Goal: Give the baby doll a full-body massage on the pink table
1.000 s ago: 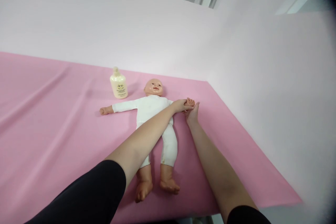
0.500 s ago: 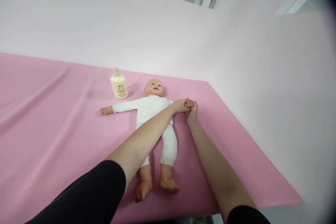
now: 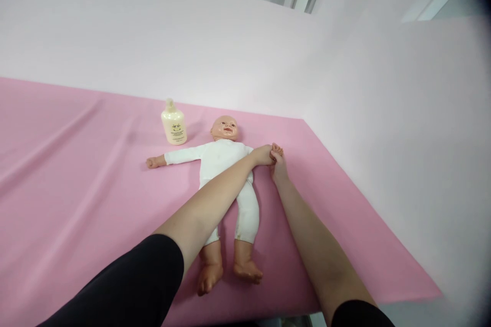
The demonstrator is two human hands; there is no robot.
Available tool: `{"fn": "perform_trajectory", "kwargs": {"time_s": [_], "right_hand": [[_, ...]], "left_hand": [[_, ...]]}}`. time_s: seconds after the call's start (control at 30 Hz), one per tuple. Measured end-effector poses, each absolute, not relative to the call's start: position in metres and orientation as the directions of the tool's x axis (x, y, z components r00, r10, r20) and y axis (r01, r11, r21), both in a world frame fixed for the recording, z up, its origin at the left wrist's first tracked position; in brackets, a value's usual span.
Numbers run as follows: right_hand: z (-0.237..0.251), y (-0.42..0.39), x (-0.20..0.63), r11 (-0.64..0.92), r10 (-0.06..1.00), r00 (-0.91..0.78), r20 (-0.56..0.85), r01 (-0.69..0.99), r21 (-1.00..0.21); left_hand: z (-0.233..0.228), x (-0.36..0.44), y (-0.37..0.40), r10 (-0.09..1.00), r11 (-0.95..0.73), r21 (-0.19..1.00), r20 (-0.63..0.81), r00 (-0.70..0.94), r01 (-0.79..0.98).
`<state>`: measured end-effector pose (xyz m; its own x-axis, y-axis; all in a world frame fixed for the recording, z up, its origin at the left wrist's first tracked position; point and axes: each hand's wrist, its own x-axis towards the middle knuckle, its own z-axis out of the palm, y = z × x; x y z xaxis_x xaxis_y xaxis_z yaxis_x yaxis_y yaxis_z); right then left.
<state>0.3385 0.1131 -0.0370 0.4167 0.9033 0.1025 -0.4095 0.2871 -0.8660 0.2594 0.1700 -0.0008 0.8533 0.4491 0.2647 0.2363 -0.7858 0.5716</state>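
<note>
A baby doll [image 3: 220, 158] in a white suit lies on its back, head away from me and bare feet toward me. My left hand [image 3: 263, 155] is closed round the doll's wrist on the right side, and my left forearm crosses over its body. Closed on the doll's small hand [image 3: 276, 149] is my right hand [image 3: 279, 166], its thumb laid over the doll's fingers or palm. The doll's other arm stretches out to the left on the cloth. Parts of its torso and one leg are hidden under my forearm.
A pale yellow pump bottle [image 3: 174, 125] stands upright left of the doll's head. Beneath everything is a pink cloth-covered table [image 3: 95, 189] with creases on the left. White walls [image 3: 192, 46] border the back and right.
My right hand has shifted slightly left and its thumb now lies on the doll's hand. My left hand keeps its hold on the wrist; the doll's body and the bottle are unmoved.
</note>
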Motion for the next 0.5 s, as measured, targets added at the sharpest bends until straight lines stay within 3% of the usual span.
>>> {"fn": "perform_trajectory", "kwargs": {"time_s": [0.37,0.5], "right_hand": [[-0.0378,0.1145,0.3388,0.288,0.900,0.424,0.105,-0.396,-0.872],[-0.0344,0.1131,0.3401,0.284,0.898,0.416,0.145,-0.294,-0.913]], "left_hand": [[0.0013,0.2565,0.1655,0.458,-0.796,0.555,0.288,0.841,0.243],[0.0056,0.2542,0.1620,0.533,-0.766,0.551,0.254,0.807,0.332]]}}
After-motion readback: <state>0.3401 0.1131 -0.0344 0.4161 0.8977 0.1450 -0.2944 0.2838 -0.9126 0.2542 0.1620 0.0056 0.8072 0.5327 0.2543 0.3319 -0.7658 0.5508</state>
